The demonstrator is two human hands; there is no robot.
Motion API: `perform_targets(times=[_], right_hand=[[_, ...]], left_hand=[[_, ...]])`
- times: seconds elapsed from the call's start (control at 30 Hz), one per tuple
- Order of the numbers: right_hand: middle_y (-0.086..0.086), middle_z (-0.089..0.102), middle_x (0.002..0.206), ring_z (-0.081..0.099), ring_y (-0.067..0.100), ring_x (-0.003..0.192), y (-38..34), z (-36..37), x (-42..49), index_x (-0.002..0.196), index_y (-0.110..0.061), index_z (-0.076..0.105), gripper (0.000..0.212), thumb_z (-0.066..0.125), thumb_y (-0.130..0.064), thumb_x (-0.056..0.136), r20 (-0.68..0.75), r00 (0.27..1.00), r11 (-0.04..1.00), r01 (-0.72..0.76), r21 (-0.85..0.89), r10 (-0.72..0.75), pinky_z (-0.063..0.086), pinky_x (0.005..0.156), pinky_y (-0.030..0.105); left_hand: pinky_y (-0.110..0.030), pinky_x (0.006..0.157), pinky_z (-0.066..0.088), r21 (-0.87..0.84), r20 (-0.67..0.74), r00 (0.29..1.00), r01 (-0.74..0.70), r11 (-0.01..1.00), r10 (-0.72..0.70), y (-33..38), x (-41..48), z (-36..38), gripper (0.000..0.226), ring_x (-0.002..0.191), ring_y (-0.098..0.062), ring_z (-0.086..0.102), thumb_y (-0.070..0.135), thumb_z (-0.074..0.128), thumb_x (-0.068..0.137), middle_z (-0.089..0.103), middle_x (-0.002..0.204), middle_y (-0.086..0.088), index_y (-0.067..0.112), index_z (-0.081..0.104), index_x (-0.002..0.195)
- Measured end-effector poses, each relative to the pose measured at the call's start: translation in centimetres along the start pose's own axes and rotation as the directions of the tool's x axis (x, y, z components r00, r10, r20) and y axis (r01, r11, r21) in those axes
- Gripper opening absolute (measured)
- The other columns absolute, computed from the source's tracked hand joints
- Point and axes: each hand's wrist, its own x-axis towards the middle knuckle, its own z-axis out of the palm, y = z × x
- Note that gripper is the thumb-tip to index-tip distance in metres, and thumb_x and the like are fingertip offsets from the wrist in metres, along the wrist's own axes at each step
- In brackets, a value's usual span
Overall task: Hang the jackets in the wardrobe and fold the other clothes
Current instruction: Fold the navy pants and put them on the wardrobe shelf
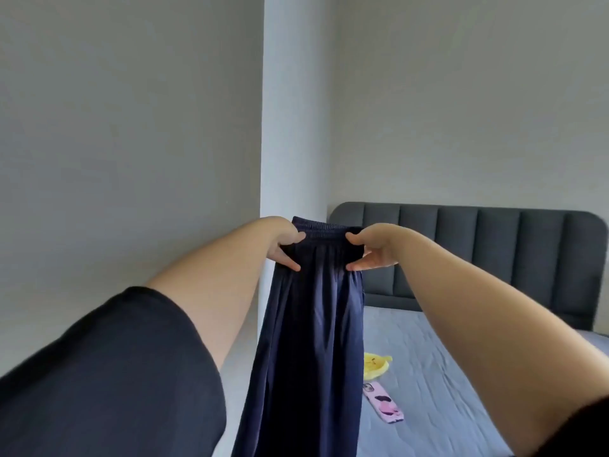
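Both hands, left hand (285, 247) and right hand (374, 250), pinch navy trousers (309, 341) aloft.

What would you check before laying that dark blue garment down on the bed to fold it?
1. Left hand pinches the waistband of the navy garment: ok.
2. Right hand pinches the other end of the waistband: ok.
3. Garment hangs straight, untwisted: ok in the part in view; its lower end runs out of view, cannot tell.
4. Landing spot on the bed free: not ok, a pink phone and a yellow item lie near the garment.
5. Garment is for folding, not a jacket: ok, it has an elastic waistband.
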Motion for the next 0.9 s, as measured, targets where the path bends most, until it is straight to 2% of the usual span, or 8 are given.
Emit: perform_targets(times=[0.07, 0.13, 0.2, 0.3, 0.37, 0.53, 0.7, 0.9], right_hand=[[0.014, 0.058, 0.100, 0.065, 0.027, 0.083, -3.0, -1.2, 1.9, 0.103, -0.005, 0.057, 0.013, 0.053, -0.015, 0.097, -0.336, 0.879, 0.929, 0.370, 0.034, -0.338, 0.058, 0.061, 0.030], [0.008, 0.060, 0.090, 0.063, 0.025, 0.081, -8.9, -3.9, 1.8, 0.089, -0.012, 0.056, 0.006, 0.055, -0.011, 0.094, -0.564, 0.567, 0.704, 0.709, -0.035, -0.600, 0.055, 0.072, 0.035], [-0.004, 0.059, 0.078, 0.057, 0.014, 0.076, -15.2, -7.0, 0.1, 0.089, -0.016, 0.054, 0.007, 0.054, -0.010, 0.093, -0.637, 0.289, 0.510, 0.838, -0.192, -0.715, 0.047, 0.074, 0.029], [-0.012, 0.056, 0.075, 0.051, -0.001, 0.066, -19.5, -9.8, -1.5, 0.092, -0.018, 0.054, 0.006, 0.052, -0.013, 0.093, -0.639, 0.146, 0.407, 0.869, -0.281, -0.755, 0.041, 0.064, 0.010], [-0.011, 0.057, 0.077, 0.051, -0.002, 0.066, -18.3, -10.6, -0.8, 0.095, -0.016, 0.055, 0.006, 0.052, -0.012, 0.093, -0.621, 0.172, 0.438, 0.846, -0.304, -0.765, 0.039, 0.058, 0.006], [-0.001, 0.052, 0.070, 0.045, 0.012, 0.064, -8.4, -10.5, 2.0, 0.090, -0.007, 0.057, 0.010, 0.052, -0.015, 0.092, -0.531, 0.415, 0.644, 0.667, -0.375, -0.739, 0.033, 0.050, 0.014], [0.019, 0.062, 0.083, 0.061, 0.028, 0.077, 1.9, -8.9, 2.0, 0.102, 0.008, 0.060, 0.027, 0.056, -0.016, 0.090, -0.452, 0.676, 0.812, 0.511, -0.282, -0.583, 0.051, 0.078, 0.042], [-0.001, 0.065, 0.084, 0.059, 0.010, 0.079, 15.7, -6.0, -2.1, 0.088, -0.009, 0.070, 0.011, 0.062, -0.016, 0.090, -0.294, 0.891, 0.938, 0.320, -0.134, -0.346, 0.048, 0.070, 0.016]], left_hand=[[-0.024, 0.063, 0.056, -0.020, -0.310, 0.893, -0.349, 0.937, 0.326, 3.9, 2.2, 0.6, 0.035, 0.088, -0.024, 0.065, 0.024, 0.052, 0.098, 0.057, 0.130, -0.010, 0.007, 0.051, 0.128], [-0.024, 0.073, 0.047, 0.041, -0.538, 0.601, -0.682, 0.730, 0.591, 10.4, 2.8, -0.5, 0.021, 0.084, -0.018, 0.059, 0.024, 0.051, 0.097, 0.063, 0.104, -0.002, 0.010, 0.057, 0.111], [-0.015, 0.070, 0.037, 0.081, -0.608, 0.370, -0.851, 0.519, 0.702, 17.1, 1.7, -2.1, 0.013, 0.077, -0.011, 0.055, 0.023, 0.049, 0.097, 0.058, 0.086, 0.006, 0.012, 0.055, 0.101], [-0.014, 0.069, 0.035, 0.139, -0.592, 0.236, -0.912, 0.386, 0.770, 22.2, 1.6, -3.1, 0.015, 0.078, -0.010, 0.053, 0.024, 0.048, 0.097, 0.056, 0.085, 0.008, 0.011, 0.054, 0.103], [-0.018, 0.074, 0.034, 0.161, -0.535, 0.276, -0.894, 0.417, 0.798, 21.9, 2.8, -2.7, 0.019, 0.082, -0.012, 0.051, 0.027, 0.049, 0.097, 0.055, 0.088, 0.009, 0.013, 0.055, 0.110], [-0.021, 0.072, 0.033, 0.213, -0.363, 0.497, -0.779, 0.590, 0.788, 14.0, 6.0, 0.8, 0.006, 0.086, -0.015, 0.050, 0.030, 0.051, 0.096, 0.058, 0.094, 0.003, 0.024, 0.053, 0.098], [-0.024, 0.074, 0.037, 0.109, -0.255, 0.709, -0.655, 0.748, 0.658, 4.4, 5.6, 6.0, 0.014, 0.087, -0.016, 0.054, 0.031, 0.051, 0.096, 0.060, 0.093, 0.005, 0.022, 0.058, 0.105], [-0.020, 0.073, 0.045, -0.003, -0.045, 0.896, -0.442, 0.897, 0.441, -8.4, 1.7, 12.6, 0.021, 0.087, -0.013, 0.059, 0.035, 0.057, 0.092, 0.065, 0.092, 0.004, 0.017, 0.067, 0.097]])
